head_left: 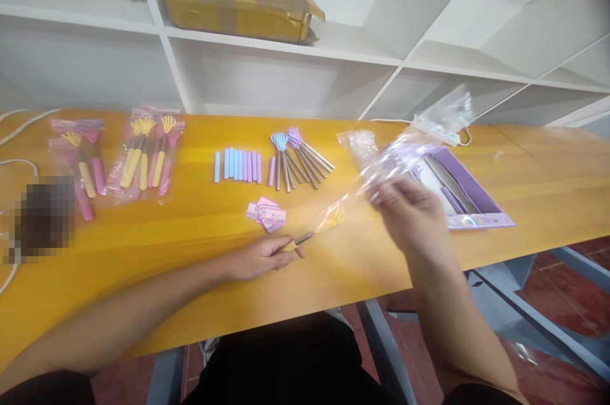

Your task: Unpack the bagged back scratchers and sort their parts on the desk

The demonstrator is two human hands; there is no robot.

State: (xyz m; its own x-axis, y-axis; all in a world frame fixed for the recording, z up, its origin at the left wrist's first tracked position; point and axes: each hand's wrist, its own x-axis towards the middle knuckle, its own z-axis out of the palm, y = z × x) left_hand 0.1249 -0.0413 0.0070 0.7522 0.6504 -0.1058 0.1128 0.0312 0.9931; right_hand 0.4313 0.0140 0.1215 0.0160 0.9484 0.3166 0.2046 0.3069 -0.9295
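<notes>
My left hand is closed around the yellow handle of a back scratcher, which points up and to the right over the table. Its metal rod shows, and its yellow claw head is blurred. A clear plastic bag hangs from the pinched fingers of my right hand, stretching up to the right. A thin strip of clear film also runs toward the yellow claw; whether it covers the claw I cannot tell. Just beyond my left hand lie several pink printed cards. Behind them are blue and purple handles and metal rods with blue and purple claws.
Bagged yellow and pink back scratchers lie on the left of the wooden table. To the right sits an open purple box, partly behind my right hand. A power strip is behind it. A taped cardboard box rests on the white shelf.
</notes>
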